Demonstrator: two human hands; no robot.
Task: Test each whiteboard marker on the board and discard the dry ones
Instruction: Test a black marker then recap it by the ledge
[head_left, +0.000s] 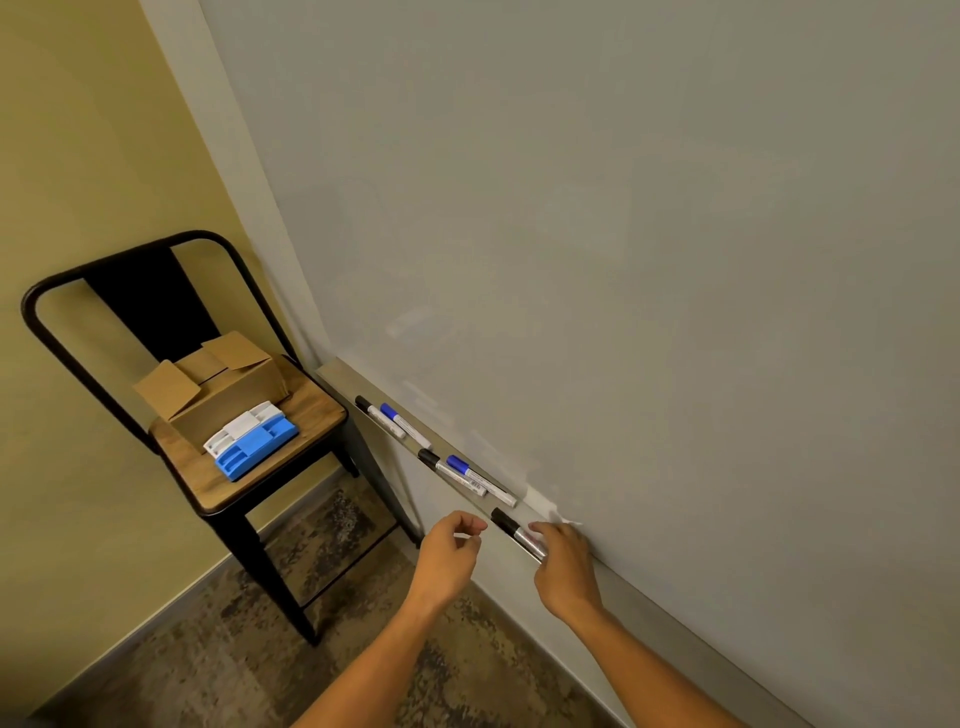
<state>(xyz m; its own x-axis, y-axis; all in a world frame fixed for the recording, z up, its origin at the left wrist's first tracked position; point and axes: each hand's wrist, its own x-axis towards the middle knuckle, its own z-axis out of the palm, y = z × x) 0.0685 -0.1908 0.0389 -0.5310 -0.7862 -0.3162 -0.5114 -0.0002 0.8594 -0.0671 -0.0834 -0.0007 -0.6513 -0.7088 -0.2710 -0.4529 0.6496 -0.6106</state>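
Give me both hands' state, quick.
Left hand: loosely curled, holding nothing.
Right hand: fingers on the nearest black-capped marker in the tray; grip unclear.
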